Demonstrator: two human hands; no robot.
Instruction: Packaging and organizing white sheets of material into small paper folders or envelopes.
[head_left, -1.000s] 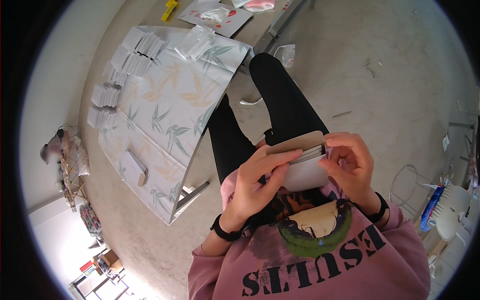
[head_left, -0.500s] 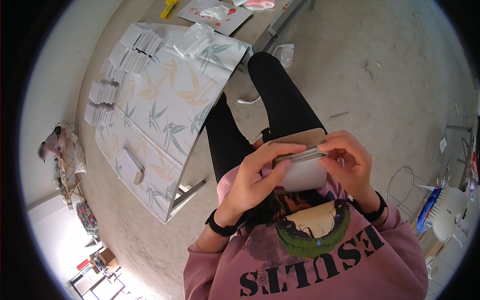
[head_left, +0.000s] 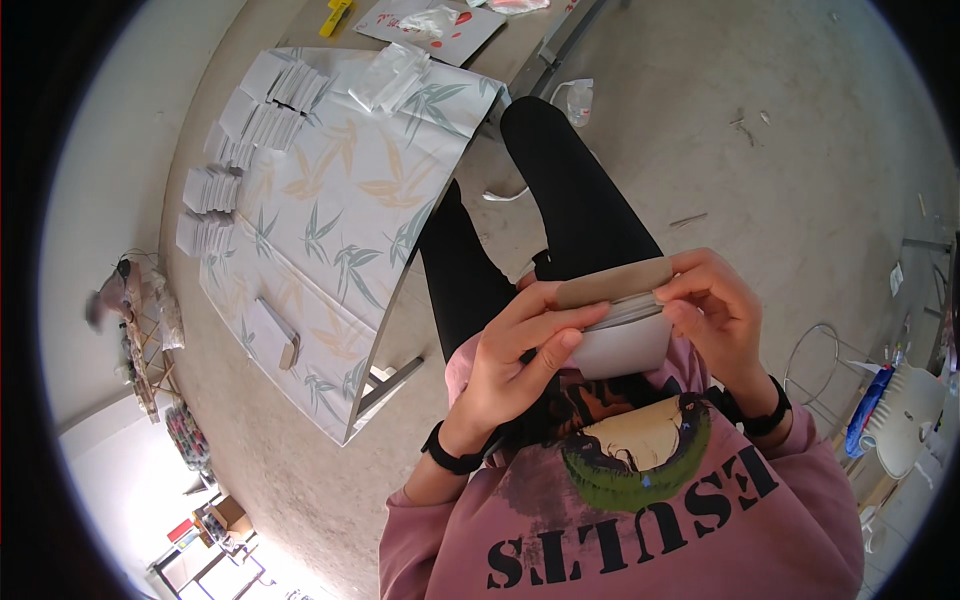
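Above my lap, both hands hold a small stack of white cards [head_left: 625,345] with a brown card [head_left: 615,284] along its far side. My left hand [head_left: 525,350] grips the stack's left end, its fingers over the top edge and the thumb on the near face. At the right end, my right hand [head_left: 715,310] pinches the corner between thumb and fingertips. Several thin layers show along the upper edge between the hands. On the patterned table cover [head_left: 330,190] to the left lies another small white stack [head_left: 270,333] with a brown end.
Rows of white card stacks [head_left: 270,125] line the table's far left edge. Clear plastic bags [head_left: 392,78] lie at its far end, near a yellow tool [head_left: 336,17]. A table leg [head_left: 390,385] stands left of my legs. A white chair [head_left: 900,420] is at the right.
The brown card has tilted up and shows more beside the white stack. Both hands have shifted slightly right in the picture, still on the stack, as the whole view moves a little.
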